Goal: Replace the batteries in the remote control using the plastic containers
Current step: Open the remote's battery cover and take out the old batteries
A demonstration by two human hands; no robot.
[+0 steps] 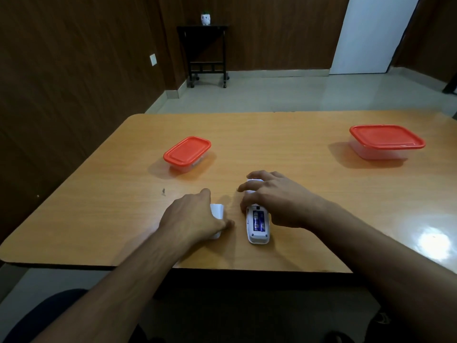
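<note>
A white remote control (257, 233) lies face down near the table's front edge, its battery bay uncovered with blue batteries (258, 221) inside. My right hand (274, 196) grips the remote's far half from above. The white battery cover (217, 211) rests on the table just left of the remote, mostly under my left hand (195, 219), which holds it. A small clear container with a red lid (187, 151) stands shut at centre left. A larger red-lidded container (385, 139) stands shut at the far right.
The wooden table (296, 149) has a rounded left corner and a glare patch at the right front. A small dark mark (163, 191) sits left of my left hand. Beyond the table are a tiled floor, a black side table (206, 53) and a white door.
</note>
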